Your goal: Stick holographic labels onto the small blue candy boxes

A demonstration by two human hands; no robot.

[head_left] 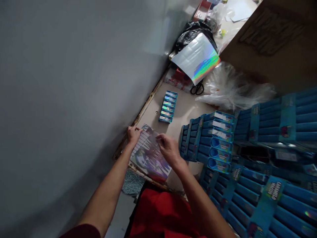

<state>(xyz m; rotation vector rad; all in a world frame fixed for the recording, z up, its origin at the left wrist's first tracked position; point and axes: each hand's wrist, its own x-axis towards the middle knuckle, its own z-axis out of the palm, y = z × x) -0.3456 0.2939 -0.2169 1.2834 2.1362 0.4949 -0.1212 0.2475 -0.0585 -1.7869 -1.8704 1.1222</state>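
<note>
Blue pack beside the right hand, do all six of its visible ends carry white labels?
No, the blue pack has white labels on its upper three ends, while the lower three show blue circles.

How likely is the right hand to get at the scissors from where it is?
Likely yes: the scissors show their handles past the silver sheet, which seems to cover the blades. A gap leads from the right hand between the small blue pack and blue tube stack.
</note>
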